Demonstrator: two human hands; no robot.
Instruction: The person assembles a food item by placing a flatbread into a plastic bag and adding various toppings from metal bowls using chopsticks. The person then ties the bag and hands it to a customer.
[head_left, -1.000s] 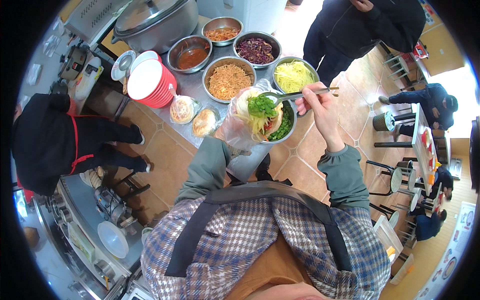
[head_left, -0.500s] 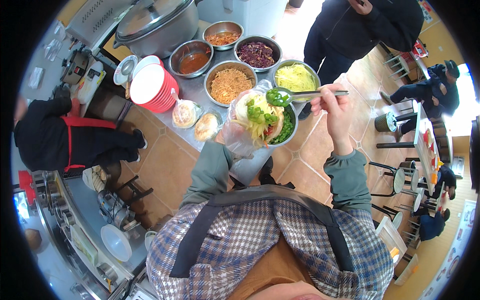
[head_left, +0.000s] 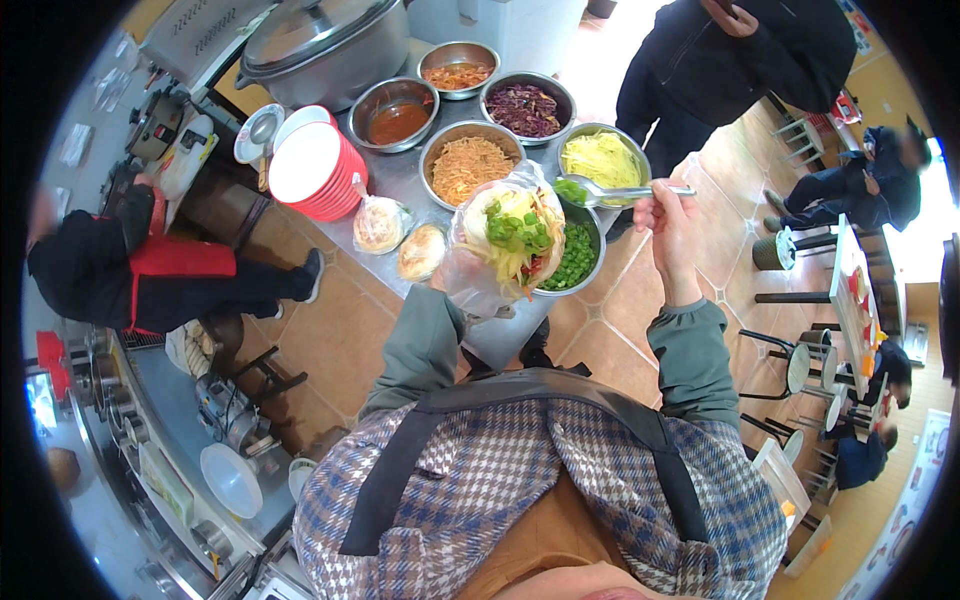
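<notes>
My left hand (head_left: 456, 276) is wrapped around a stuffed flatbread (head_left: 497, 262) in a clear plastic bag; shredded filling and chopped green pieces show at its open side. In my right hand (head_left: 668, 222) is the handle of a metal spoon (head_left: 622, 194), its bowl carrying some green bits above the steel bowls. Below it stands a bowl of chopped greens (head_left: 578, 262), partly hidden by the flatbread. Behind are a bowl of pale yellow-green shreds (head_left: 603, 160) and a bowl of orange-brown shreds (head_left: 472, 165). Two bagged flatbreads (head_left: 380, 226) (head_left: 422, 252) lie left of my left hand.
Further back are a bowl of purple shreds (head_left: 524, 108), a bowl of red sauce (head_left: 393, 118) and a large lidded pot (head_left: 325, 55). Red-and-white stacked bowls (head_left: 318, 165) stand at the left edge. One person (head_left: 735, 60) stands across the table; another with a red apron (head_left: 180, 262) is at left.
More chopped greens now lie on the filling, and the spoon holds fewer. The spoon has shifted slightly right, away from the flatbread. The person at left has moved.
</notes>
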